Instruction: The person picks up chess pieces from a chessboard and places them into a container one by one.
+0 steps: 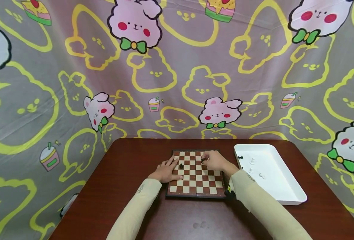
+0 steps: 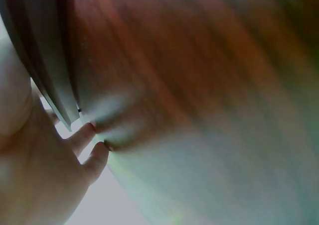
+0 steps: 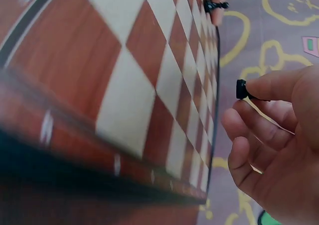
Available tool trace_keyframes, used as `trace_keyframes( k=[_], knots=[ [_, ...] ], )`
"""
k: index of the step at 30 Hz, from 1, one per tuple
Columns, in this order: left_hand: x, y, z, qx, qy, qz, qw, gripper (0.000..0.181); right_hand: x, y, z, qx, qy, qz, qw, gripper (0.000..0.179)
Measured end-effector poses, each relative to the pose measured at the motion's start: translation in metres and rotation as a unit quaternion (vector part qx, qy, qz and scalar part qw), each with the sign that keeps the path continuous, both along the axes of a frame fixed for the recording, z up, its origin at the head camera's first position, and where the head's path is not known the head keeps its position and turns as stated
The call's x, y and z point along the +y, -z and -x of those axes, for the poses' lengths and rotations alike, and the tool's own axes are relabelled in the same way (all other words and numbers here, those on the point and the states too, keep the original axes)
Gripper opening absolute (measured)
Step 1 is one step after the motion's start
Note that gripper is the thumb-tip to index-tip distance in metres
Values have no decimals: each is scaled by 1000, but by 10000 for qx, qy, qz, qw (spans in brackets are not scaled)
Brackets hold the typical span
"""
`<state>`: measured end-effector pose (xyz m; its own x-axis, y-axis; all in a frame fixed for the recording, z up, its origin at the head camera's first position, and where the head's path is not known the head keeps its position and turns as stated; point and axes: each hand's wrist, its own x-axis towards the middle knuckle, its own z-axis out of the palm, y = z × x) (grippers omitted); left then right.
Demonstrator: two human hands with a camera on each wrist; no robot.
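Note:
A brown and cream chessboard [image 1: 192, 181] lies flat on the table. My left hand [image 1: 164, 172] rests on its left side with straight, spread fingers; in the left wrist view that hand [image 2: 42, 165] lies against the board's dark edge [image 2: 47, 41]. Over the far right part of the board, my right hand [image 1: 215, 162] pinches a small black chess piece [image 3: 241, 89] between thumb and fingertips. It appears just off the board surface in the right wrist view, its exact kind hidden by the fingers. Another black chess piece [image 1: 181, 165] stands on the board near my left fingers.
To the right of the board is a white tray [image 1: 280, 166]. Several white chess pieces [image 1: 252, 161] are inside it, with small black pieces [image 1: 240, 157] by its left wall. The dark red table [image 1: 129, 160] meets a patterned cloth [image 1: 177, 100] behind.

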<state>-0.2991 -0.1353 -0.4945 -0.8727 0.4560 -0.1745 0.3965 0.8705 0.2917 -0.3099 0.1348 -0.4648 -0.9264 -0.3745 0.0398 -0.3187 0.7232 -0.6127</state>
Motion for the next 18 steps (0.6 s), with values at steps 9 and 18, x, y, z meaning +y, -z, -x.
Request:
trace_keyframes(
  k=[9, 18],
  knots=[
    [0, 1, 1, -38, 13, -77, 10000, 88, 39, -20, -12, 205, -58, -26, 9998, 7],
    [0, 1, 0, -39, -7, -50, 10000, 88, 77, -23, -19, 498, 80, -94, 9987, 5]
  ],
)
